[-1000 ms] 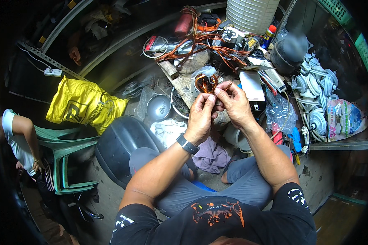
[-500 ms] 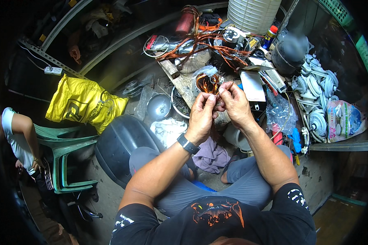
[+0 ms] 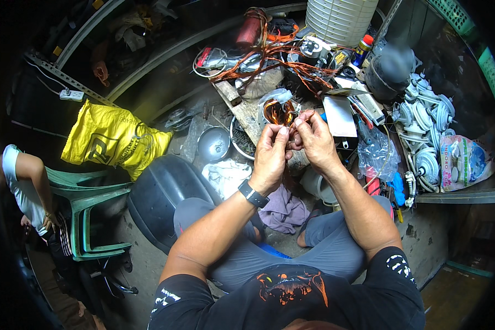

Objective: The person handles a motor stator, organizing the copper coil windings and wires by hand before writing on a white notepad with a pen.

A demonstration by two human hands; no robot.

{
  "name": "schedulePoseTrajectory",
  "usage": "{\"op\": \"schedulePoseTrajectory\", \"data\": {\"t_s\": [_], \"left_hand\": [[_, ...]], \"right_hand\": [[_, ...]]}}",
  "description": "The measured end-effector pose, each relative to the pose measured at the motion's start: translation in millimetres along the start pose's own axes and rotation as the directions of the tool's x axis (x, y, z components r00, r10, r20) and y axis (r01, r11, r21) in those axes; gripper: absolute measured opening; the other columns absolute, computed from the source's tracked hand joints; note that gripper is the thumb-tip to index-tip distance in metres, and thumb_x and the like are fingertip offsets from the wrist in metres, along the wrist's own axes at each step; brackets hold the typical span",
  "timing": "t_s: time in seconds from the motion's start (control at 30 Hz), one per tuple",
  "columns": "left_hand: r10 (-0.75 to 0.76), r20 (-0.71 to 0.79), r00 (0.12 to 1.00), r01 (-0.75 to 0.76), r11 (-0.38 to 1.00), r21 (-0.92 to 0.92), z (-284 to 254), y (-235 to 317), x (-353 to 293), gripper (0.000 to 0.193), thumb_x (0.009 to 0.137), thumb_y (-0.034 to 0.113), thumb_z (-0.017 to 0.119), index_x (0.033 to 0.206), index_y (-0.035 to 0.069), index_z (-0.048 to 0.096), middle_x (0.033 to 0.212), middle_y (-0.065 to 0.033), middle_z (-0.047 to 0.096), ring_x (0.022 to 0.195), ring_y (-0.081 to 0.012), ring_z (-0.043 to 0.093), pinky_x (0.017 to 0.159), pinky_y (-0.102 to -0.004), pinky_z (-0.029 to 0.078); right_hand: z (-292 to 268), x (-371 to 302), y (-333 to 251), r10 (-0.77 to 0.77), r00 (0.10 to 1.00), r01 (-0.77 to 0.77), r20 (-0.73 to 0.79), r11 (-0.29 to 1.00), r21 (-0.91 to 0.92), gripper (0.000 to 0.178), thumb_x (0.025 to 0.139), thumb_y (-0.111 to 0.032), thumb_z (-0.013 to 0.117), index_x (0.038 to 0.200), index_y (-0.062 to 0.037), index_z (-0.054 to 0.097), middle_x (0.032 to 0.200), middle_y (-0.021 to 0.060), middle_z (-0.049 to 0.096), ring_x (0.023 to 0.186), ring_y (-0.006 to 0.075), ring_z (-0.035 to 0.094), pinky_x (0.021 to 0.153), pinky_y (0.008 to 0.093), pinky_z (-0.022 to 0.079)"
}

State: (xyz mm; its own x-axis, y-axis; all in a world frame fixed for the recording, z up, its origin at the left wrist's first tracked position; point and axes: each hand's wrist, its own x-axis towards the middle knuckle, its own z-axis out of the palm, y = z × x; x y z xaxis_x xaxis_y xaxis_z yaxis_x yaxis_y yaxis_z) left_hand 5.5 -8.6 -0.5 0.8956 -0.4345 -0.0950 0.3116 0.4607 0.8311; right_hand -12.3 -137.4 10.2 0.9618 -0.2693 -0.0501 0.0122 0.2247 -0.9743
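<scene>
My left hand point(image 3: 270, 157) and my right hand point(image 3: 315, 142) meet above the middle of the work area. Thumbs and fingers are pinched together, their tips almost touching. What lies between them is too small to make out. Just beyond the fingertips sits a motor stator point(image 3: 279, 110) with shiny copper windings, a pale plastic film point(image 3: 280, 95) over its far side. It rests by a worn wooden board point(image 3: 245, 122). A dark watch point(image 3: 253, 193) is on my left wrist.
Orange wires point(image 3: 269, 55) lie tangled at the back, near a spray can point(image 3: 362, 50) with a red cap. Metal pulley-like parts point(image 3: 423, 113) crowd the right. A grey bowl point(image 3: 214, 144), yellow sack point(image 3: 113, 137) and green chair point(image 3: 85, 201) are at left, where another person point(image 3: 30, 181) stands.
The fingers of my right hand have shifted slightly and curled in. A little more of the copper windings shows. My left hand stays almost where it was.
</scene>
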Motion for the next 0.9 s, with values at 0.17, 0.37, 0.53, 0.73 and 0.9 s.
{"op": "schedulePoseTrajectory", "data": {"t_s": [0.17,0.37,0.53,0.73,0.9], "left_hand": [[-0.035,-0.003,0.999,0.035,0.999,0.006,-0.2,0.0,-0.5,0.017,0.103,0.024,0.054,0.106,0.008,0.051,0.095,-0.005,0.064,0.075,-0.0091,0.059,0.061,-0.0206,0.041],[-0.01,-0.006,1.0,0.01,0.999,0.034,0.3,1.8,-0.9,0.016,0.103,0.023,0.055,0.107,0.008,0.052,0.087,-0.0044,0.063,0.076,-0.0095,0.061,0.06,-0.021,0.041],[-0.027,-0.002,1.0,0.027,0.999,0.035,1.3,3.1,-1.2,0.015,0.103,0.023,0.054,0.104,0.009,0.053,0.085,-0.0004,0.063,0.074,-0.0058,0.059,0.06,-0.0179,0.042],[-0.011,0.0,1.0,0.011,0.998,0.066,1.6,1.8,-1.3,0.016,0.101,0.021,0.058,0.106,0.008,0.051,0.086,-0.0035,0.063,0.076,-0.0087,0.06,0.059,-0.0206,0.042],[-0.01,-0.001,1.0,0.01,0.997,0.081,1.7,1.6,-1.6,0.016,0.101,0.021,0.059,0.106,0.008,0.05,0.088,-0.0034,0.063,0.076,-0.0083,0.06,0.059,-0.0202,0.042]], "right_hand": [[0.9,0.0,-2.0,-0.009,1.0,0.01,-0.017,0.999,0.051,0.011,0.099,-0.014,0.059,0.105,-0.0065,0.054,0.078,-0.0009,0.055,0.062,0.0052,0.049,0.053,0.0206,0.043],[1.7,-0.6,-4.9,0.009,0.999,-0.012,0.051,0.999,0.049,0.011,0.098,-0.015,0.062,0.102,-0.005,0.059,0.079,-0.0022,0.055,0.062,0.0044,0.048,0.053,0.0205,0.041],[0.0,0.3,-3.5,0.008,0.998,-0.011,0.055,0.999,0.04,0.012,0.097,-0.015,0.064,0.102,-0.0046,0.06,0.079,-0.002,0.057,0.061,0.0029,0.049,0.051,0.0192,0.04],[0.5,1.3,-4.9,0.012,0.999,-0.013,0.03,0.999,0.042,0.013,0.097,-0.016,0.064,0.1,-0.0056,0.058,0.076,-0.0021,0.055,0.059,0.0036,0.048,0.051,0.0199,0.041],[2.3,0.5,-7.7,0.01,1.0,-0.01,0.007,0.996,0.087,0.013,0.098,-0.018,0.063,0.101,-0.0066,0.055,0.075,-0.002,0.054,0.059,0.004,0.048,0.049,0.0205,0.042]]}}
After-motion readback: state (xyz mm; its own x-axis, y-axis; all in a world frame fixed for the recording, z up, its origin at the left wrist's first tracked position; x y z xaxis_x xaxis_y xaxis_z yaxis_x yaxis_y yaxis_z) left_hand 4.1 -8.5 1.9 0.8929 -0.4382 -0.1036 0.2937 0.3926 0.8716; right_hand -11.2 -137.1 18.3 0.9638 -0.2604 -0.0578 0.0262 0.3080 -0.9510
